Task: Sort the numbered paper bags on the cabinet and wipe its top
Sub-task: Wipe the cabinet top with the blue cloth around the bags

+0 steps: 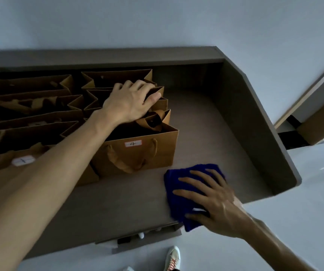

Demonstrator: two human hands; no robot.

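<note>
Grey-brown wooden cabinet top w/ a raised back and right side wall filled most of the view, set against a pale wall. Brown kraft paper bags stood open in two rows across its left half, approx. four deep in the right row. Front bag of the right row, brown paper bag w/ a white "4" label, sat w/ its rope handles hanging down the front face. Just left of it, partly hidden by the forearm, stood another brown bag w/ a white label; its number was too blurred to read. Left hand reached over bag 4, fingers curled round the top edge of a bag behind it. Right hand lay flat, fingers spread, pressing a folded dark blue cloth onto the bare top near the front edge, right of bag 4. Light-coloured shoe showed on the floor below.
</note>
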